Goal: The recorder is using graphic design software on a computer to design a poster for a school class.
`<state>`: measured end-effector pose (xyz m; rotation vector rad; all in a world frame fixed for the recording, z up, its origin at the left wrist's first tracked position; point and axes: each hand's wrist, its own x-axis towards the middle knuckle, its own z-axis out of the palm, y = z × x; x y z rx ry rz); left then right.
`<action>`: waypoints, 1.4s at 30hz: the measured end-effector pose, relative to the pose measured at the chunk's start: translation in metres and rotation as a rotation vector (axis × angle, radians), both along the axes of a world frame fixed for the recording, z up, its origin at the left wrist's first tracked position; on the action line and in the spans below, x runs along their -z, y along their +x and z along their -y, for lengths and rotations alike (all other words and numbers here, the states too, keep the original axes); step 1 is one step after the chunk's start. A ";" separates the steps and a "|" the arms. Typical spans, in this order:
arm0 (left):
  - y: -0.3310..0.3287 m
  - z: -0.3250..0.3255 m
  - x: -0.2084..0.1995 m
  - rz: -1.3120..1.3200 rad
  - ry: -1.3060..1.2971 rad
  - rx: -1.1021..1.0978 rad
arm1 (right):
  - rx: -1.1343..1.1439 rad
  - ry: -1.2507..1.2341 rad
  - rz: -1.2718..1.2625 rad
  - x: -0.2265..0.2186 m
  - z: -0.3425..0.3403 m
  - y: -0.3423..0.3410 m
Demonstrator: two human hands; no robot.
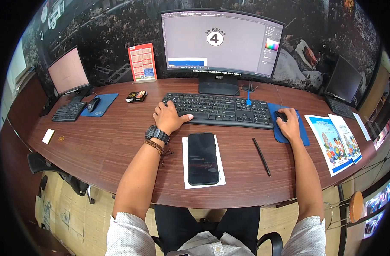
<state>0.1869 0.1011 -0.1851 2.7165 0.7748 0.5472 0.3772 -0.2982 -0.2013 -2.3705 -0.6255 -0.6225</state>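
Observation:
My left hand (168,118) rests on the left end of a black keyboard (220,108), fingers spread over the keys and thumb out to the right. A dark watch and a beaded bracelet circle that wrist. On a blue mouse pad (303,133), my right hand (290,125) is curved over a black computer mouse (282,116), which it partly hides. Behind the keyboard stands a wide monitor (242,47) with a design program showing a round numbered emblem. Nearer me, a black phone (203,160) lies on white paper (221,174), left of a black pen (262,158).
Printed colour sheets (331,145) lie right of the mouse pad. At left are a small dark box (136,97), a red calendar card (142,64) on a stand, and a second monitor (68,71) with keyboard and mouse. A dark screen (343,81) stands far right.

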 end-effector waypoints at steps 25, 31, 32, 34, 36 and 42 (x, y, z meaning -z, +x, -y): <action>-0.001 0.001 -0.001 0.087 -0.012 0.090 | -0.110 0.032 0.027 -0.003 -0.002 -0.004; -0.001 0.001 -0.001 0.072 -0.018 0.089 | -0.108 0.023 0.015 -0.004 -0.001 -0.004; -0.001 0.001 -0.002 0.072 -0.018 0.088 | -0.107 0.020 0.007 -0.005 -0.001 -0.004; -0.002 0.001 -0.002 0.073 -0.022 0.085 | -0.107 0.017 -0.001 -0.005 -0.001 -0.004; -0.001 0.003 -0.003 0.079 -0.014 0.086 | -0.104 0.023 0.000 -0.004 0.000 -0.003; -0.001 0.002 -0.004 0.135 -0.033 0.166 | -0.069 0.038 0.020 -0.002 -0.001 -0.002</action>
